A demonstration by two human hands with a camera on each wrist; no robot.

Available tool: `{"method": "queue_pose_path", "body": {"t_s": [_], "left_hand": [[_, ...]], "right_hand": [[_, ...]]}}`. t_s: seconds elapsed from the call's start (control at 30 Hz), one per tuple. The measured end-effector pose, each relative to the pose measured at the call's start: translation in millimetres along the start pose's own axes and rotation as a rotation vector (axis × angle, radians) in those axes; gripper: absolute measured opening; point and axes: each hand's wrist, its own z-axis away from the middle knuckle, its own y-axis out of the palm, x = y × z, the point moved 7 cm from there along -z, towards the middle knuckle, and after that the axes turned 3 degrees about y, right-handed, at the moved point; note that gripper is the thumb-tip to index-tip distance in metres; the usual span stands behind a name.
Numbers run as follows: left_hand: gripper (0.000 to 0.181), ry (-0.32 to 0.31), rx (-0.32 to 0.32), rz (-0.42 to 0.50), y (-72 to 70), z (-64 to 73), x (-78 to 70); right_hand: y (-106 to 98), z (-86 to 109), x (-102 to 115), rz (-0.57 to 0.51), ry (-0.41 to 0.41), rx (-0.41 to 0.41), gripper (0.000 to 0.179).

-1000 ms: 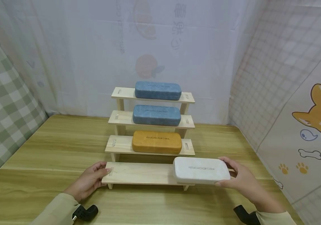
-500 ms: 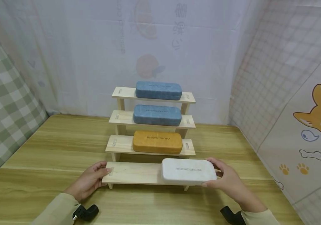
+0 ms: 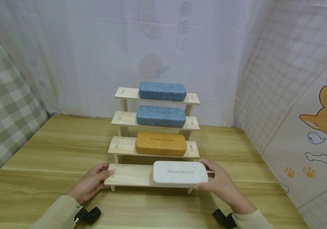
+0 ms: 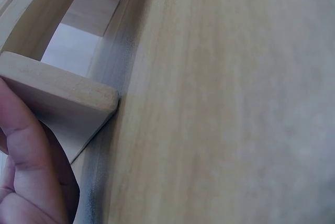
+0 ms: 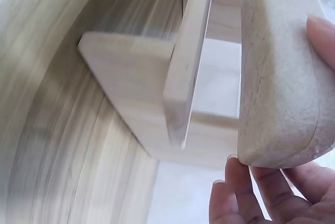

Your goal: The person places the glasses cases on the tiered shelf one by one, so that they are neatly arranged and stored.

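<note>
A white glasses case (image 3: 180,176) with lettering on top is held over the right half of the bottom shelf (image 3: 133,175) of a pale wooden tiered stand. My right hand (image 3: 220,184) grips the case by its right end, thumb at the front. In the right wrist view a gap shows between the case (image 5: 285,82) and the shelf board (image 5: 186,72). My left hand (image 3: 90,183) pinches the bottom shelf's left end, thumb on top. The left wrist view shows its fingers (image 4: 31,156) beside the stand's leg (image 4: 63,85).
An orange glasses case (image 3: 160,144) lies on the second tier, with a blue case (image 3: 160,117) and another blue case (image 3: 162,91) on the tiers above. The stand rests on a wood-grain table (image 3: 66,140). A white curtain (image 3: 89,63) hangs behind, and a patterned wall (image 3: 289,127) borders the right.
My right hand has carried the white case leftward, from beyond the bottom shelf's right end to over its right half. The left hand keeps its hold on the shelf.
</note>
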Motion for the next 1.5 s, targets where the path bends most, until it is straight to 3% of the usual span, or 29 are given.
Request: {"method": "queue_pose_path", "body": {"t_s": [0.57,0.87,1.5], "left_hand": [[0.059,0.001,-0.012,0.016,-1.3,-0.1,-0.5],[0.056,0.006,-0.015,0.004,-2.0,0.3,-0.5],[0.055,0.006,-0.013,0.017,-1.0,-0.4,-2.6]], "right_hand": [[28,-8.1,13,-0.027,-0.005,0.000,0.077],[45,-11.7,15,-0.073,0.045,-0.014,0.078],[58,-15.7,16,-0.048,0.052,-0.028,0.079]]}}
